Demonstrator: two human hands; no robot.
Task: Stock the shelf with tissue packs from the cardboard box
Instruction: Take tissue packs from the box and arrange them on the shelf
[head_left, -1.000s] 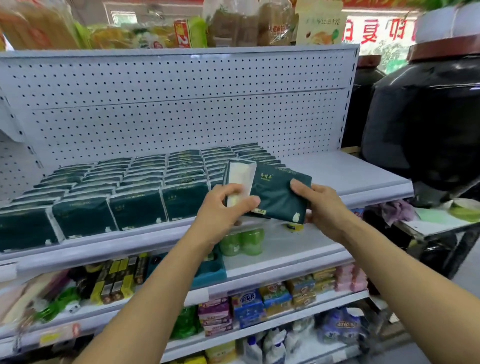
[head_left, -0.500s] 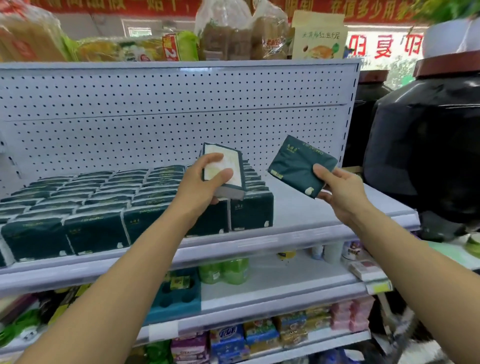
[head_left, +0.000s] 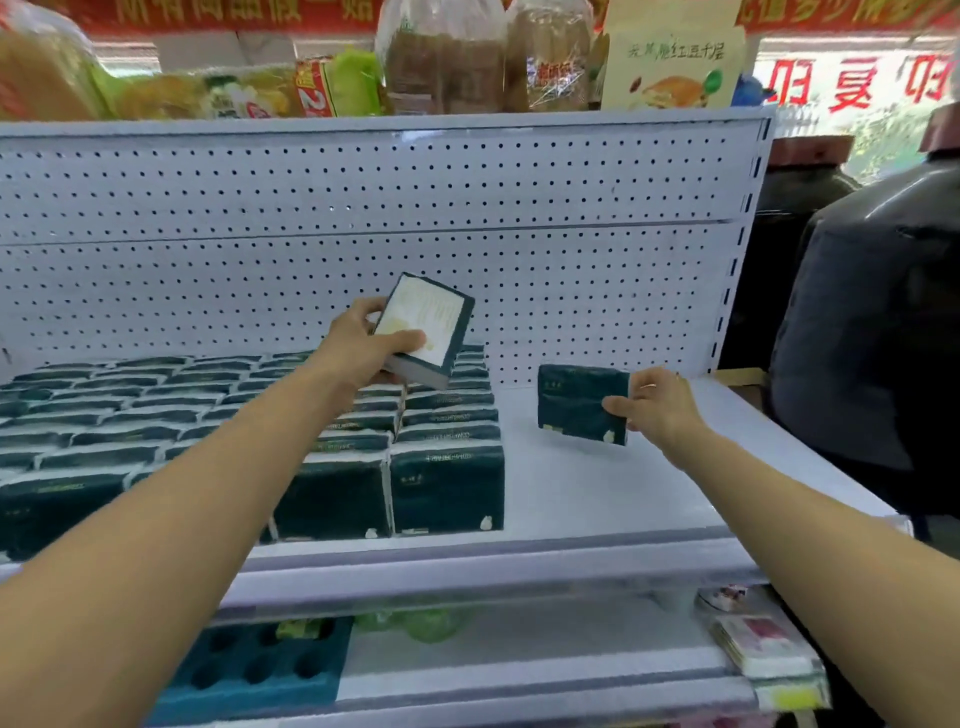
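In the middle of the frame the left hand grasps one tissue pack, tilted, its pale side up, above the rows of dark green packs on the white shelf. To the right, the right hand pinches a second pack upright over the bare part of the shelf; it seems to hang just above the surface, but I cannot tell surely.

Bagged snacks line the top ledge; a teal tray sits below; a large dark jar stands right.
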